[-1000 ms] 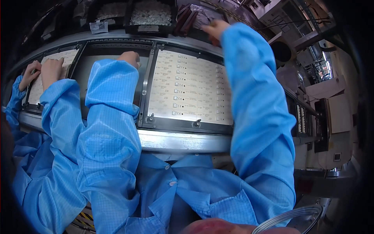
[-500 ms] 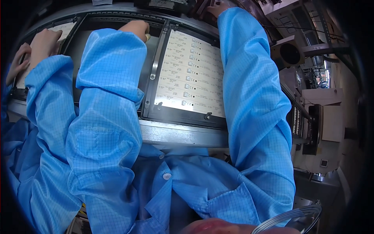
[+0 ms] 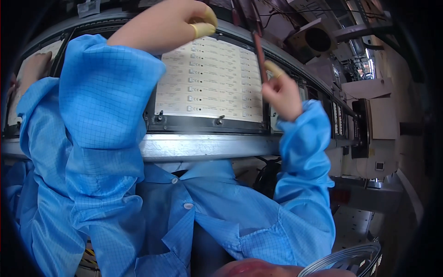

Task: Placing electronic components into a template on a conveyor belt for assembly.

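My right hand (image 3: 284, 94) grips a long, thin, dark reddish stick-like tool (image 3: 259, 51), its upper part pointing away from me. A yellow finger cot covers one of its fingers. My left hand (image 3: 161, 27) hovers over the far left part of a pale panel (image 3: 207, 78), with finger and thumb, both in yellow cots, curled together in a pinch. Anything between those tips is too small to make out. Rows of small marked units cover the panel, which lies in a dark frame (image 3: 194, 125) with small black clamps along its near edge.
A metal rail (image 3: 207, 147) runs along the near side of the frame. At the left, a co-worker's hand (image 3: 36, 66) rests over another pale panel (image 3: 18, 94). A box with a round dark opening (image 3: 318, 39) stands at the far right.
My right hand has come back toward me, now with the reddish tool in view. My left hand has moved right and up over the panel. The panel appears farther left in the picture.
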`<state>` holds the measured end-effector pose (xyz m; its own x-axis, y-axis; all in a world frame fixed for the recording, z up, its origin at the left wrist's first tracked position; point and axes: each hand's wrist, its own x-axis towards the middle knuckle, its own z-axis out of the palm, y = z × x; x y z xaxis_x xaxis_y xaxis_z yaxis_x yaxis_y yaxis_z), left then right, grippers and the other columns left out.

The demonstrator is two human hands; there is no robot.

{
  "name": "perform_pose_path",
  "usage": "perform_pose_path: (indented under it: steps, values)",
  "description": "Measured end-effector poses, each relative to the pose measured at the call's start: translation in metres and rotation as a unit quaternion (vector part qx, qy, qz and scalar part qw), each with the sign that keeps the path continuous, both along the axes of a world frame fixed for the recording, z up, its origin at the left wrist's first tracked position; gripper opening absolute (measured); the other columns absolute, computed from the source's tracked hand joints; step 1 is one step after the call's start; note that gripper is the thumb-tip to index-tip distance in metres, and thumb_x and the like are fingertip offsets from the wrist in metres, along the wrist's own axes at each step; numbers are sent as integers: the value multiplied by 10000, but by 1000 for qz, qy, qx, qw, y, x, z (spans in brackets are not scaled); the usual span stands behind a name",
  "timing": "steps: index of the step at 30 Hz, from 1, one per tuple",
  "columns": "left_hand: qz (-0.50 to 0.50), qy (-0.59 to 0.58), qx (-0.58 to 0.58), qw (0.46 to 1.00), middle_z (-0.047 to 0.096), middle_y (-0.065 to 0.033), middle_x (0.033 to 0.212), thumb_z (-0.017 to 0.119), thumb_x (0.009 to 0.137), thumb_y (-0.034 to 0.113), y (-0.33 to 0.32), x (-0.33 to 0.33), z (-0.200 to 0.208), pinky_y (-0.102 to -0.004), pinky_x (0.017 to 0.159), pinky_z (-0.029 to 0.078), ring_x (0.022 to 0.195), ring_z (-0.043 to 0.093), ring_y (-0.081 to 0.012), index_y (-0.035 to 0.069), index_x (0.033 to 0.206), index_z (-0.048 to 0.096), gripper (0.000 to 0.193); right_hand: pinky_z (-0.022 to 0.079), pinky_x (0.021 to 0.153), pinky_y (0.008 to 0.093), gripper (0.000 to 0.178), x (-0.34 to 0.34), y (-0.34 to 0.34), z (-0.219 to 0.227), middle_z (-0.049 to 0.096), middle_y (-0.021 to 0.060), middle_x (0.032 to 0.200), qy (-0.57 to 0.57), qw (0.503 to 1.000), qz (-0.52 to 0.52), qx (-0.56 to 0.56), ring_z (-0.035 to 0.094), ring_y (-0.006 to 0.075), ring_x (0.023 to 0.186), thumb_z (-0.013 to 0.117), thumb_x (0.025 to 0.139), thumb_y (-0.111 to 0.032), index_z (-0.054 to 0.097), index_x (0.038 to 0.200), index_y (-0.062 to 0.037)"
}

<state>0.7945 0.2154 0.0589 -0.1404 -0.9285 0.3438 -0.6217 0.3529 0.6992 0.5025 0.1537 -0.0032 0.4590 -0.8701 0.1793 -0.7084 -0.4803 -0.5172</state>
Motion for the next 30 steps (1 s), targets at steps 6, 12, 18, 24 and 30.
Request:
perform_pose_path:
  steps: [6, 12, 18, 24, 30]
  values:
    - [-92, -145, 75, 982, 573, -223, 1083, 466, 792, 11, -31, -66, -44, -398, 863, 445, 1041, 544, -339, 48, 1295, 370, 513, 439, 542, 277, 578, 13, 45, -26, 506, 51, 588, 34, 999, -40, 1, 513, 137, 538, 593, 747, -89, 429, 1300, -61]
    - [-59, -198, -76, 975, 434, -179, 1290, 441, 764, -88, -62, -80, -102, -380, 909, 441, 1080, 517, -332, 100, 1371, 272, 658, 447, 552, 304, 596, 10, 38, -46, 512, 61, 581, 35, 998, -55, 4, 527, 169, 534, 600, 733, -132, 426, 1296, -41]
    - [-87, -269, -2, 959, 303, -42, 1423, 461, 761, -55, -63, -89, -92, -360, 932, 436, 1090, 518, -323, 206, 1388, 268, 706, 444, 542, 309, 584, 11, 36, -48, 514, 59, 571, 29, 998, -47, 6, 531, 178, 526, 599, 726, -127, 441, 1280, -38]
    - [-97, -389, -60, 914, 380, -29, 1383, 469, 806, 33, -48, -99, -105, -388, 921, 424, 1009, 513, -346, 271, 1376, 313, 637, 445, 545, 307, 560, 8, 36, -48, 532, 58, 605, 47, 998, -48, 16, 542, 179, 548, 620, 742, -165, 455, 1262, -38]
    - [-94, -403, -49, 909, 504, -37, 1263, 444, 832, 114, -59, -101, -108, -381, 823, 463, 892, 558, -328, 243, 1295, 442, 480, 461, 588, 340, 474, -28, 41, -19, 570, 100, 674, 61, 994, -91, -20, 581, 226, 624, 658, 772, -250, 524, 1165, -20]
